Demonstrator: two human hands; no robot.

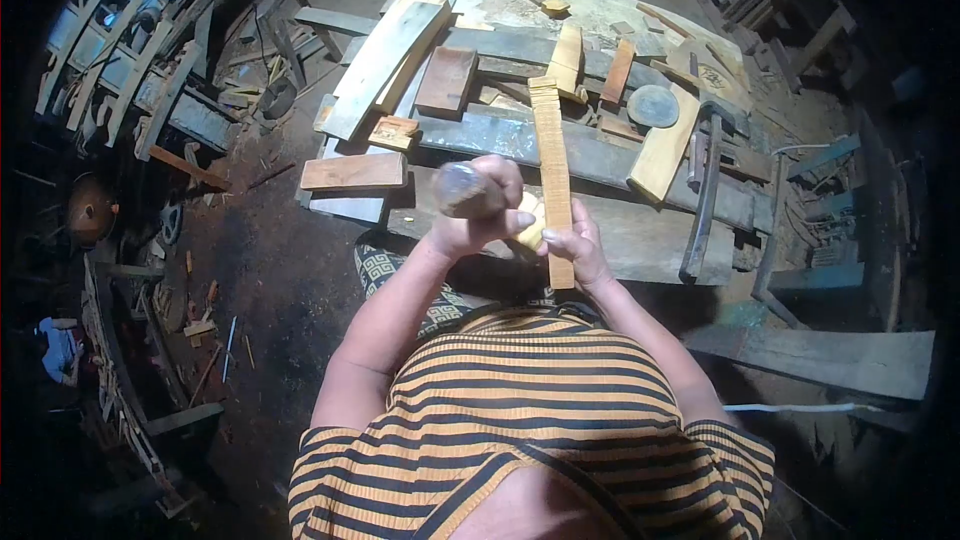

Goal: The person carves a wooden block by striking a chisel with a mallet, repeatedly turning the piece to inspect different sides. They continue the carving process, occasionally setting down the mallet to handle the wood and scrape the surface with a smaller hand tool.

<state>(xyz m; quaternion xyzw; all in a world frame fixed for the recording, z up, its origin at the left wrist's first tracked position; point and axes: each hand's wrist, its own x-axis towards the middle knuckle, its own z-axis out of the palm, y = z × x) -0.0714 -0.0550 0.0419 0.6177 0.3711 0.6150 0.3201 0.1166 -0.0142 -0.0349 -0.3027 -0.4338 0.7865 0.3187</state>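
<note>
My left hand [478,225] is closed around a thick dark wooden handle [470,192] with a worn, shiny rounded end pointing up toward me. The rest of that tool is hidden by the hand. My right hand [580,250] grips a long, narrow yellow wooden strip [553,155] near its lower end, the thumb lying across it. Fine crosswise lines run along the strip, which stretches out over the bench. Between the two hands shows a pale yellow wooden piece [530,218], partly covered by fingers.
On the plank bench [640,240] lie a reddish block [447,80], a brown block [353,173], a long pale board [390,65], a round grey disc [653,106] and an adze-like tool [704,200]. Benches and scrap wood stand left; a plank [830,360] lies right.
</note>
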